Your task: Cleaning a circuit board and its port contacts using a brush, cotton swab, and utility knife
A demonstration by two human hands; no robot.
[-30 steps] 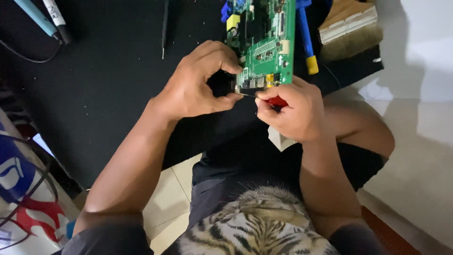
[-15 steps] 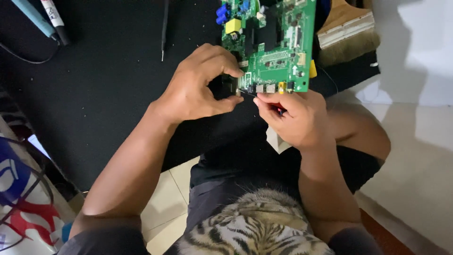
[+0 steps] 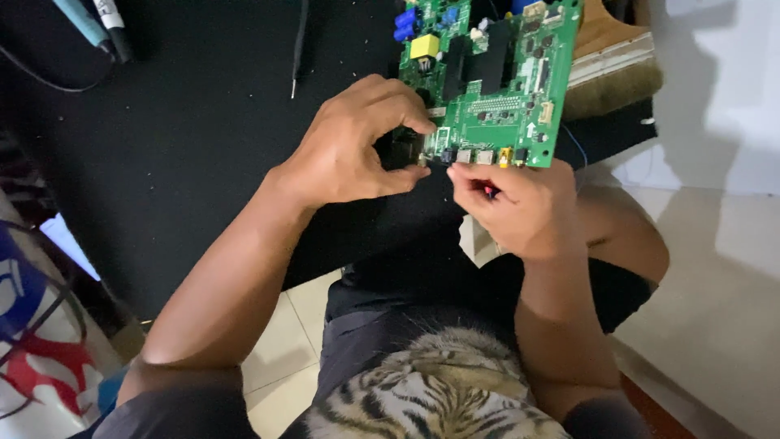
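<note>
The black work mat (image 3: 187,138) covers most of the surface in front of me, and it lies as it did a second ago. The green circuit board (image 3: 487,77) sits on it at the far edge. Across the last second the board appears higher and further right in my view, and more of its face shows: the blue capacitors (image 3: 406,23), the yellow block (image 3: 424,45) and the black heat sink (image 3: 479,61) are all now in sight. I judge this mostly a shift of my head, though the board may also have turned slightly.

My left hand (image 3: 353,150) stays curled at the board's near left corner, thumb and forefinger narrowed toward the edge by the row of connectors (image 3: 479,156). Whether they pinch the board itself or a small part there, I cannot tell.

My right hand (image 3: 520,207) has come up to touch the near edge under the connectors. It is closed tight on a small red-handled tool (image 3: 491,193), of which only a sliver shows between the fingers. The tip is hidden.

Reading: the work is now seated at the connector edge, with both hands braced against it.

Beyond the board lies a brush (image 3: 609,65); at the top left, two pens (image 3: 97,24) and a thin probe (image 3: 297,49).
</note>
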